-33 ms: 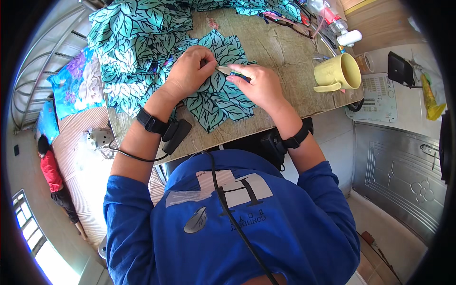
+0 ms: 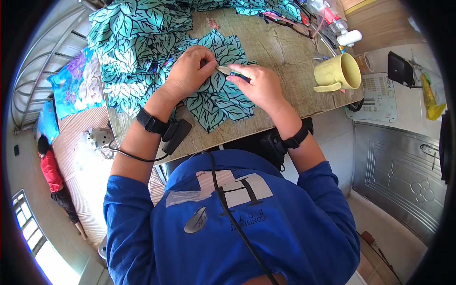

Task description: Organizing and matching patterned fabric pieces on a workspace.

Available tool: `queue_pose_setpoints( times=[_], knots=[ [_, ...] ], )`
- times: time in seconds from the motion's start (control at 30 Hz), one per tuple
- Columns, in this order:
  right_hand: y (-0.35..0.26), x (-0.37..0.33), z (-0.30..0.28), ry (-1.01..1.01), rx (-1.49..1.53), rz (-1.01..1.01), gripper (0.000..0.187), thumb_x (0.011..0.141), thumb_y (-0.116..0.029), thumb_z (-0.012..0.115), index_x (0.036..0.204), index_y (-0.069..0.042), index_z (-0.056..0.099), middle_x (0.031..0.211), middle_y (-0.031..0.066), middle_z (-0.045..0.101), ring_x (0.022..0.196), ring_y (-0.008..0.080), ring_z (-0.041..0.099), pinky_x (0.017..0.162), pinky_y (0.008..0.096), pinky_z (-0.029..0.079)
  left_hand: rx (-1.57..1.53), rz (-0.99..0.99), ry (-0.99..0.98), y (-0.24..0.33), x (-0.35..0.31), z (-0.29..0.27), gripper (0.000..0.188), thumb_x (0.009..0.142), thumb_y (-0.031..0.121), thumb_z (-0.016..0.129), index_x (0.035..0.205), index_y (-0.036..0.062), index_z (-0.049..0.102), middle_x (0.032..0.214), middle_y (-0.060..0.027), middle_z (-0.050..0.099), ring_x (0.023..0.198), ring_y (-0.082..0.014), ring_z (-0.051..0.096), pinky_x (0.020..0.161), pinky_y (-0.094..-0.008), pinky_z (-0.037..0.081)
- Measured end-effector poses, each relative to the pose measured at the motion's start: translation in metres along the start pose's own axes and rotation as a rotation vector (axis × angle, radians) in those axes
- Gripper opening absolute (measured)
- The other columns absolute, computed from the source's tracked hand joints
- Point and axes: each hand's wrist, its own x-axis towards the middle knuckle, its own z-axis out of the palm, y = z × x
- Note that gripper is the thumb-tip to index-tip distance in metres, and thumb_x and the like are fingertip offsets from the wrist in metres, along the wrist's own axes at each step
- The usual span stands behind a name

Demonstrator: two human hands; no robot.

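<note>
Teal leaf-print cloth (image 2: 221, 104) outlined in black, overlapping layers uncountable, on the surface (image 2: 280, 40), left hand (image 2: 191, 71) over it, fingers curled, grip hidden, right hand (image 2: 260, 85) closed around one pale-tipped tool (image 2: 224, 70), one yellow mug (image 2: 332, 71)

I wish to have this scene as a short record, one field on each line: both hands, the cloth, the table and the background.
Left hand: the left hand is at the cloth, fingers curled; its grip is unclear
Right hand: the right hand holds a small pointed tool, tip toward the left fingers
Cloth: green leaf-print cloth under the hands; larger cloth pile at upper left
Table: wood-look table, with a yellow mug near its right edge
Background: person in red top, far left
</note>
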Motion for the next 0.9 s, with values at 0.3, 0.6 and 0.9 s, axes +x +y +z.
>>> queue_pose_setpoints(
  times=[0.3, 0.6, 0.9],
  knots=[
    [0.002, -0.002, 0.004, 0.032, 0.0, 0.019, 0.03, 0.079, -0.035, 0.073, 0.101, -0.014, 0.073, 0.084, 0.0089, 0.07, 0.069, 0.0255, 0.067, 0.06, 0.0333, 0.052, -0.019, -0.017, 0.005, 0.001, 0.0, -0.001, 0.016, 0.085, 0.013, 0.062, 0.084, -0.0022, 0.06, 0.1, -0.0123, 0.064, 0.099, -0.0293, 0.058, 0.088, -0.0353, 0.046],
    [0.019, -0.001, -0.009, 0.194, 0.133, 0.159, 0.037, 0.08, -0.035, 0.075, 0.109, -0.012, 0.071, 0.082, 0.0121, 0.069, 0.061, 0.0195, 0.062, 0.056, 0.0304, 0.048, -0.149, -0.236, 0.039, -0.007, 0.008, -0.01, 0.018, 0.092, 0.015, 0.057, 0.101, 0.0001, 0.061, 0.091, -0.0044, 0.063, 0.081, -0.0109, 0.062, 0.071, -0.0264, 0.05],
    [0.023, -0.002, -0.013, 0.232, 0.224, 0.169, 0.037, 0.08, -0.03, 0.076, 0.11, -0.009, 0.069, 0.081, 0.0112, 0.069, 0.058, 0.017, 0.057, 0.055, 0.0279, 0.046, 0.251, -0.176, 0.087, -0.017, 0.047, -0.015, 0.031, 0.087, 0.017, 0.061, 0.114, 0.0001, 0.059, 0.105, -0.0123, 0.066, 0.086, -0.0239, 0.066, 0.078, -0.0342, 0.052]
  ],
)
